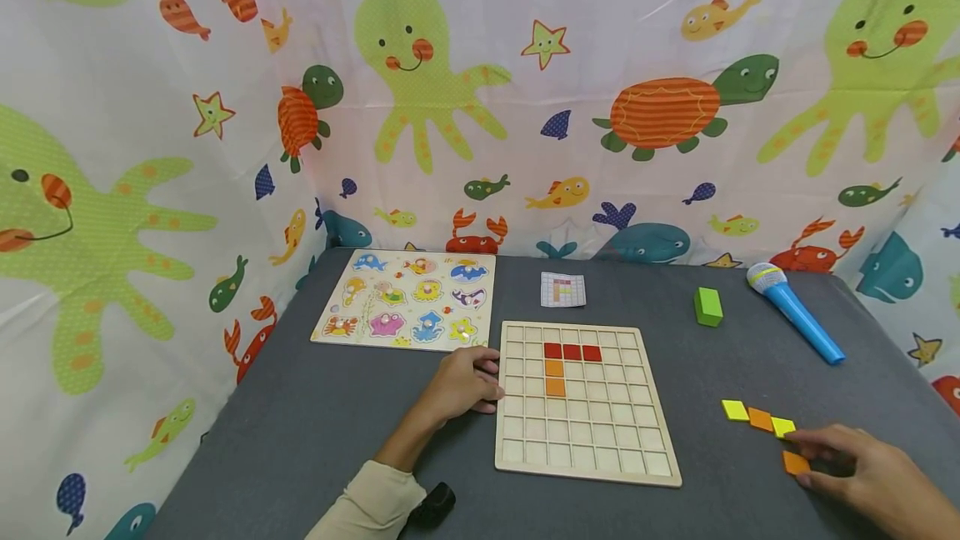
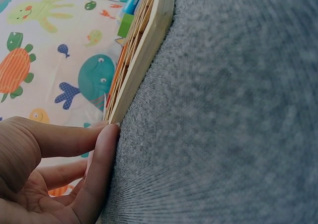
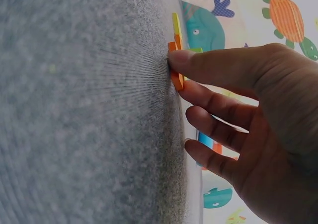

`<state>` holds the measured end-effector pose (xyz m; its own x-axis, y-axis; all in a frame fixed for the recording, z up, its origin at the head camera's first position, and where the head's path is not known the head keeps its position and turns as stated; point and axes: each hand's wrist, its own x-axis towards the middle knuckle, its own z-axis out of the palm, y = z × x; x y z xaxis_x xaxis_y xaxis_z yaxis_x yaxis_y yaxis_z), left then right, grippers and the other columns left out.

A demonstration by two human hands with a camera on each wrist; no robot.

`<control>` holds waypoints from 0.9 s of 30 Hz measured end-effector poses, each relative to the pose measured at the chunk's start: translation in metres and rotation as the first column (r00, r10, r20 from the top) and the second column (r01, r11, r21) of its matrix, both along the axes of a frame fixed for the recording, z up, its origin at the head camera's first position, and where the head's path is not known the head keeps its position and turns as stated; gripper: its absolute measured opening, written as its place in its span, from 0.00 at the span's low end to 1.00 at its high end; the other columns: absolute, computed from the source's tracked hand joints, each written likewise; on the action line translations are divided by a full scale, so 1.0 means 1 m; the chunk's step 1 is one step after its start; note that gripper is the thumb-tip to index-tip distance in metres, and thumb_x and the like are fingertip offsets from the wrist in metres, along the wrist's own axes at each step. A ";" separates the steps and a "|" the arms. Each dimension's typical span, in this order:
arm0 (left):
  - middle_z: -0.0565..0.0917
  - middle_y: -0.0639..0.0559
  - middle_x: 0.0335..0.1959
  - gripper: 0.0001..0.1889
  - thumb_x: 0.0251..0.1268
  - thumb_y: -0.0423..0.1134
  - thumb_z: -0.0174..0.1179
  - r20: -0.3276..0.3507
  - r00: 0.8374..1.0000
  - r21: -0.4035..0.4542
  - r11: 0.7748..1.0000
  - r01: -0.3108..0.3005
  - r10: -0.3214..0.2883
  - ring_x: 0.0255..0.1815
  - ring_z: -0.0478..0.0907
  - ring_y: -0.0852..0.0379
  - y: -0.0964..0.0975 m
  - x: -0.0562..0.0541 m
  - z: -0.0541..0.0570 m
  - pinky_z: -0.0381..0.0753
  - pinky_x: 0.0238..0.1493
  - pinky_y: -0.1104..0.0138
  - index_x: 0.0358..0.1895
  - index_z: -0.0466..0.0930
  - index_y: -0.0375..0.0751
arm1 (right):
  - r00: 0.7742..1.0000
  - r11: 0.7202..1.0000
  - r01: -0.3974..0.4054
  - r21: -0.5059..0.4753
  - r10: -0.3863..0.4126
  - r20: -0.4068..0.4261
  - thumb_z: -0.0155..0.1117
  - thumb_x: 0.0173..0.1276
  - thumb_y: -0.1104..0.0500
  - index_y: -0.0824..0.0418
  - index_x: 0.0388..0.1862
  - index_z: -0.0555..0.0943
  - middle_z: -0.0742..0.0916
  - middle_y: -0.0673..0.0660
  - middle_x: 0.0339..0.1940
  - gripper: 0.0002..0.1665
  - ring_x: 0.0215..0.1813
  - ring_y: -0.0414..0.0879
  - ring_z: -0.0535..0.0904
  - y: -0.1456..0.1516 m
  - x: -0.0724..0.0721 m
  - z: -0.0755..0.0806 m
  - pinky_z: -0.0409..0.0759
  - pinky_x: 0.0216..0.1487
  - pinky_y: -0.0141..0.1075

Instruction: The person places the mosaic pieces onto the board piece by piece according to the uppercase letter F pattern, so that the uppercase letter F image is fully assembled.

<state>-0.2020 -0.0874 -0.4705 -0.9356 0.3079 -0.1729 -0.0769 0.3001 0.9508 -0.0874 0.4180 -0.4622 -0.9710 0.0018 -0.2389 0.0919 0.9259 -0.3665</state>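
Observation:
A square wooden grid board (image 1: pixel 592 440) lies on the dark tabletop, holding three red tiles (image 1: pixel 572 352) in one row and two orange tiles (image 1: pixel 554 377) under the leftmost red. My left hand (image 1: pixel 467 386) holds the board's left edge, with thumb and forefinger tips meeting at its rim in the left wrist view. At the right, my right hand (image 1: pixel 862 469) pinches an orange tile (image 1: pixel 795 462) by thumb and forefinger. Just beyond those fingers, a yellow tile (image 1: pixel 735 411), another orange tile (image 1: pixel 760 419) and a second yellow tile (image 1: pixel 783 427) form a slanting line.
Behind the board lies a small printed grid card (image 1: pixel 562 290). A sea-animal puzzle board (image 1: pixel 405 298) is at the back left. Toward the back right are a green block (image 1: pixel 708 307) and a blue toy microphone (image 1: pixel 802 319). A patterned curtain (image 1: pixel 480 107) encloses the table's back and sides.

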 end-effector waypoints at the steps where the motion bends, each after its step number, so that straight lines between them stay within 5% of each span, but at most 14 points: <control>1: 0.82 0.41 0.51 0.30 0.61 0.24 0.71 -0.003 1.000 -0.001 1.000 0.000 0.000 0.41 0.86 0.55 0.000 0.000 0.000 0.94 0.32 0.62 0.69 0.76 0.28 | 1.000 1.000 -0.003 0.001 0.003 -0.002 0.79 0.64 0.58 0.71 0.53 0.85 0.86 0.55 0.41 0.24 0.41 0.49 0.76 -0.001 0.000 0.000 0.85 0.39 0.45; 19: 0.81 0.38 0.51 0.31 0.59 0.22 0.71 0.001 1.000 0.018 1.000 0.000 0.000 0.40 0.85 0.54 0.001 0.002 0.003 0.94 0.32 0.61 0.68 0.76 0.26 | 0.995 0.996 -0.081 0.040 0.083 -0.057 0.79 0.65 0.51 0.62 0.49 0.89 0.85 0.52 0.41 0.20 0.42 0.47 0.76 -0.016 -0.008 0.002 0.79 0.36 0.35; 27: 0.81 0.39 0.51 0.31 0.60 0.22 0.71 0.004 1.000 0.010 1.000 -0.005 0.005 0.40 0.85 0.54 0.001 0.002 0.002 0.94 0.32 0.61 0.69 0.76 0.27 | 0.977 0.987 -0.154 0.053 0.160 -0.144 0.80 0.64 0.47 0.52 0.47 0.90 0.85 0.48 0.42 0.17 0.40 0.38 0.74 -0.031 -0.019 0.006 0.78 0.34 0.27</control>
<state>-0.1999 -0.0861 -0.4681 -0.9364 0.3051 -0.1734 -0.0820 0.2902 0.9535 -0.1061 0.3866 -0.4560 -0.9846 -0.1463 -0.0960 -0.1078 0.9392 -0.3259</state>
